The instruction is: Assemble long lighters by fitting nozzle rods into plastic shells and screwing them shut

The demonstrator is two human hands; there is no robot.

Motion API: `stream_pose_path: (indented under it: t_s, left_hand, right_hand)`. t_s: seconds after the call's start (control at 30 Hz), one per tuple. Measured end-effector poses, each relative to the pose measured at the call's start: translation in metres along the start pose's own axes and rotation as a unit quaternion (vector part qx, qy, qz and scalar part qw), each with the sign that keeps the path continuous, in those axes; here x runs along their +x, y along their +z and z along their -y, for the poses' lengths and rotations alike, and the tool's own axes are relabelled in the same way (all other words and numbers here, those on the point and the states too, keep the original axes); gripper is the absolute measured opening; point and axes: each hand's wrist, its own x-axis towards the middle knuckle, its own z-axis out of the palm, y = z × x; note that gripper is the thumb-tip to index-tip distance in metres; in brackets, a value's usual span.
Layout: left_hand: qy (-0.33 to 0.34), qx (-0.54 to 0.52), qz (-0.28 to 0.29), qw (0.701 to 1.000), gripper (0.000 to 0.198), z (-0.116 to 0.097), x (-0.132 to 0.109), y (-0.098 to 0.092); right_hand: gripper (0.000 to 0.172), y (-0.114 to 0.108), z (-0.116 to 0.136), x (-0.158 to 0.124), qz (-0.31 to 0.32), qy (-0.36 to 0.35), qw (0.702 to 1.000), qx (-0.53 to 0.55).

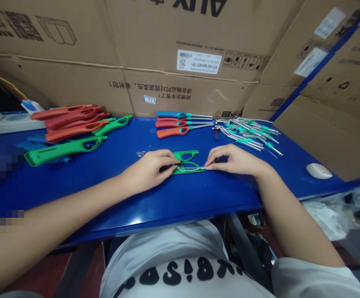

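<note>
Two green lighter casing halves lie side by side on the blue table, the far half [193, 154] and the near half [195, 171]. My left hand [157, 166] is closed over their left ends, with thumb and fingertips pinching a thin white wire [186, 168]. That wire runs along the near half toward a short metal lighter tube [203, 167]. My right hand [234, 159] pinches the tube at the casing's right end, between thumb and index finger. My fingers and palm hide the left parts of both halves and the tube's far end.
Behind my right hand is a pile of metal lighter tubes [251, 132] with teal collars and wires. Several assembled lighters [170, 124] lie at the back middle. Red and green casings [71, 120] are stacked left. Small metal pieces [140, 153] lie near my left hand; a white oval object [319, 171] sits right. Cardboard [149, 54] walls the back.
</note>
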Motion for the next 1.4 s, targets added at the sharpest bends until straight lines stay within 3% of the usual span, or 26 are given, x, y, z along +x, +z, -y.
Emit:
stream_pose_path:
  t_s: [0.33, 0.53, 0.7, 1.1, 1.17, 1.3, 1.4]
  left_hand:
    - [-0.018, 0.0, 0.007, 1.0, 0.025, -0.001, 0.0, -0.003]
    - [-0.024, -0.013, -0.005, 1.0, 0.024, -0.003, 0.001, -0.003]
    - [-0.032, -0.023, 0.001, 0.999, 0.024, -0.004, 0.001, -0.003]
    - [-0.028, -0.013, 0.009, 0.999, 0.023, -0.003, 0.0, -0.004]
    - [-0.035, -0.019, 0.004, 0.999, 0.021, -0.001, 0.0, -0.003]
    - [-0.054, -0.032, -0.001, 0.998, 0.019, -0.002, 0.001, -0.001]
    - [-0.056, -0.037, -0.001, 0.998, 0.019, -0.004, 0.001, 0.0]
  right_hand:
    - [0.021, 0.003, 0.0, -0.002, -0.011, 0.009, 1.0, -0.027]
    - [0.021, 0.007, 0.007, -0.008, -0.021, -0.058, 0.982, -0.178]
    - [0.024, 0.009, 0.01, -0.013, -0.023, -0.069, 0.966, -0.248]
    - [0.016, 0.008, 0.029, -0.006, 0.02, -0.004, 0.966, -0.258]
    - [0.014, 0.008, 0.032, -0.006, 0.021, -0.002, 0.974, -0.225]
    - [0.025, 0.014, 0.033, 0.0, 0.007, -0.016, 0.987, -0.163]
    - [0.02, 0.024, 0.029, 0.01, 0.0, -0.038, 0.986, -0.16]
